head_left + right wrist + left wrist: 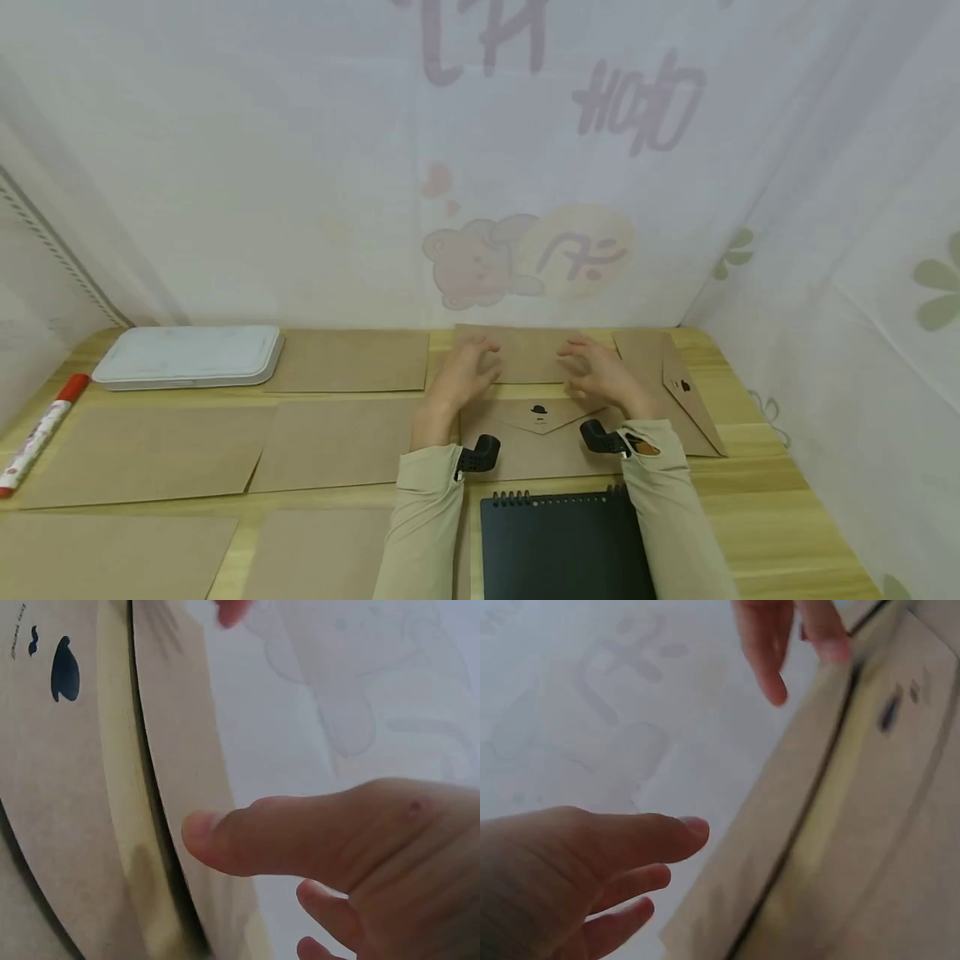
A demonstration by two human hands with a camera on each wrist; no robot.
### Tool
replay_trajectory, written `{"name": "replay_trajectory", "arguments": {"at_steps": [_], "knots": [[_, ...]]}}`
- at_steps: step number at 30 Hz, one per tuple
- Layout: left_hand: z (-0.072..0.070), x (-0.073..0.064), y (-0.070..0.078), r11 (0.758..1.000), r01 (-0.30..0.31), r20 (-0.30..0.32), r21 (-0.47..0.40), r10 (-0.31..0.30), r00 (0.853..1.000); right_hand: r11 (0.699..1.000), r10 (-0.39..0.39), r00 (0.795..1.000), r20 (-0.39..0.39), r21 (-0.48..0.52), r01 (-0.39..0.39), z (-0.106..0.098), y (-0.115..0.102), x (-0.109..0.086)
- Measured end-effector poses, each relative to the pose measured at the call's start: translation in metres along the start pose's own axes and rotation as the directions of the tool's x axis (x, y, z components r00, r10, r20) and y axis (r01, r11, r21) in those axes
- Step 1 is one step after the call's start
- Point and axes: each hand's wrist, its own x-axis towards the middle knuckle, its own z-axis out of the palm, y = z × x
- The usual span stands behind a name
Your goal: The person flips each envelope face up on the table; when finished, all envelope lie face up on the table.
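A plain brown envelope lies against the back of the table, face down or flap hidden. My left hand is at its left end and my right hand at its right end, fingers loosely bent, with nothing between them. In the right wrist view, the right thumb overlaps the envelope's surface. The left thumb stands apart from the paper in the left wrist view. Just in front, between the forearms, is another envelope with a pointed flap and a black hat-and-moustache print.
Several brown envelopes lie in rows to the left. A turned envelope is at the right. A black spiral notebook lies between the forearms. A white case and a red-capped marker are far left. Printed cloth hangs behind.
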Motion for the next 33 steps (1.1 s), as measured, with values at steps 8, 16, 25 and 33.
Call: {"name": "replay_trajectory", "arguments": {"at_steps": [8,16,25,33], "knots": [[0.004,-0.004,0.000,0.985,0.149,0.057,0.086,-0.154,0.986,0.998,0.046,0.998,-0.030,0.055,-0.044,0.009,0.006,-0.008],[0.001,-0.006,0.007,0.962,0.212,0.014,0.173,-0.218,0.976,0.995,0.072,0.995,-0.069,0.079,-0.067,0.009,0.009,-0.009],[0.002,-0.008,0.009,0.966,0.215,-0.010,0.140,-0.216,0.976,0.994,0.066,0.994,-0.088,0.087,-0.059,0.005,0.008,-0.017],[0.000,-0.010,0.001,0.977,0.187,-0.025,0.107,-0.185,0.982,0.966,0.167,0.977,-0.136,0.223,-0.134,0.006,0.007,-0.017]]}}
